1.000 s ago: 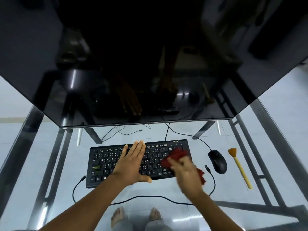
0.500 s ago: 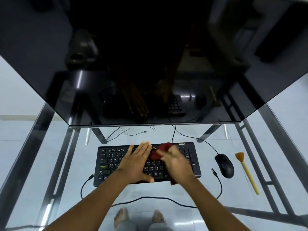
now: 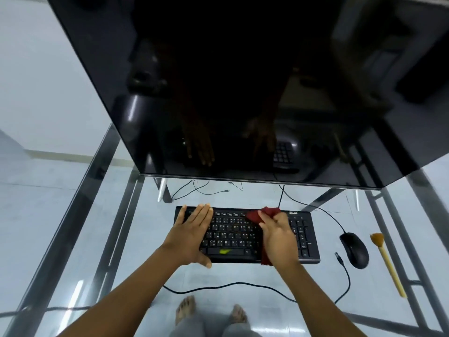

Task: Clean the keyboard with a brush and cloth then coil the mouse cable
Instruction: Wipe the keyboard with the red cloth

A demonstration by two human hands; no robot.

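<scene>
A black keyboard (image 3: 233, 233) lies on the glass desk. My left hand (image 3: 192, 233) rests flat on its left end, fingers together and holding nothing. My right hand (image 3: 277, 235) presses a dark red cloth (image 3: 261, 212) onto the keys right of centre; the cloth shows above the fingers and below the wrist. A black mouse (image 3: 354, 249) sits to the right of the keyboard. Its cable (image 3: 243, 284) loops loosely along the desk front to a free plug (image 3: 338, 256). A brush (image 3: 386, 260) with a yellow handle lies right of the mouse.
A large dark monitor (image 3: 243, 93) overhangs the back of the desk just behind the keyboard. Thin cables (image 3: 201, 189) trail beneath it. Metal frame bars (image 3: 107, 215) show through the glass top. My bare feet (image 3: 185, 308) are visible below.
My right hand carried the cloth from the keyboard's right end towards the middle and up to the top rows. My left hand shifted to the keyboard's left end. The camera view drifted left.
</scene>
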